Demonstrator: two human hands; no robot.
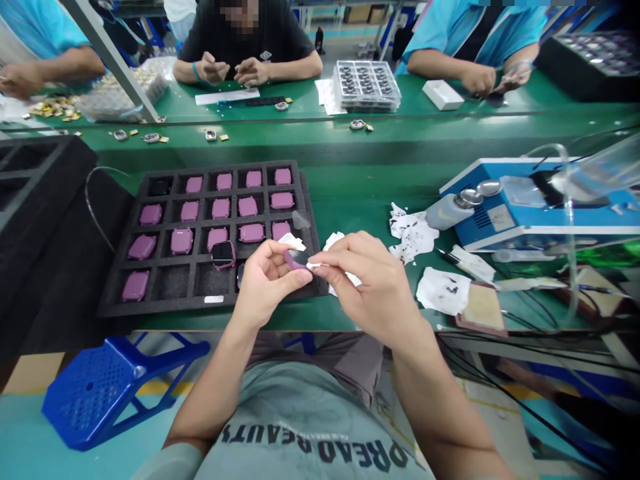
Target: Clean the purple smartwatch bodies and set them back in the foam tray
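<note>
The purple-cased watch (297, 259) is between the two hands, its dark face turned upward and tilted toward the right hand, its purple rim toward the left. What shows of it runs left to right, slanting a little toward the person at its right end; fingers cover the ends, so its true long axis cannot be told.

The left hand (270, 275) grips the watch, thumb laid along the near side and fingers curled behind. The right hand (367, 275), back upward, pinches a small white wipe (313, 265) between thumb and forefinger at the watch's right edge. Both forearms rise from the near side and converge.

Left of the left hand, a black foam tray (107, 303) lies on the green worktop (345, 208). Fifteen purple pieces (182, 241) can be counted in its compartments, plus one dark piece (160, 187) in the far-left corner; the hand hides part of the nearest row. One dark-screened watch (223, 255) rests over a divider just left of the left hand.

Right of the right hand are two marked paper scraps (443, 290), one bottle (449, 211), one tan pad (481, 307) and one blue machine (475, 187). Three co-workers (250, 47) sit beyond both hands.
</note>
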